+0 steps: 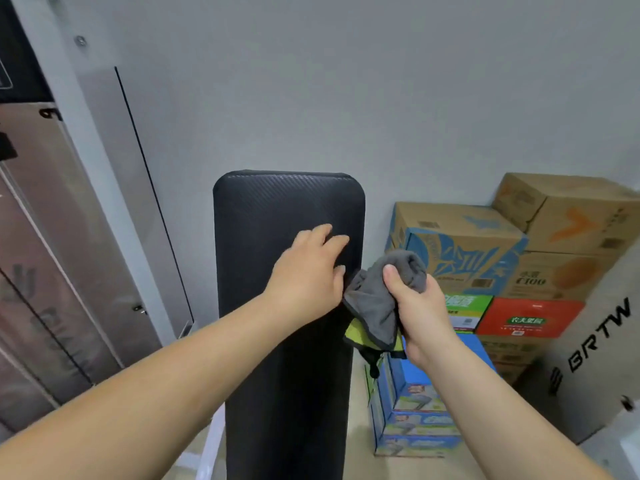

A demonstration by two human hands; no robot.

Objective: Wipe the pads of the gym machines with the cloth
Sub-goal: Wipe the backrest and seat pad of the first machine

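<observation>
Right hand [414, 308] squeezed tight around grey cloth [381, 299], just beside right edge of pad. Left hand [308, 271] open, fingers spread flat on black pad [270, 216]. Pad tall, upright, in middle. Stacked cardboard boxes [519, 258] behind on right. Grey wall [346, 81] at back.

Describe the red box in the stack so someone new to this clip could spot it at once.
Start at the tall black textured pad and look right to the stacked cardboard boxes against the grey wall. The flat red carton sits mid-stack beside a green-topped box; it is the only red one, with a green label.
</observation>
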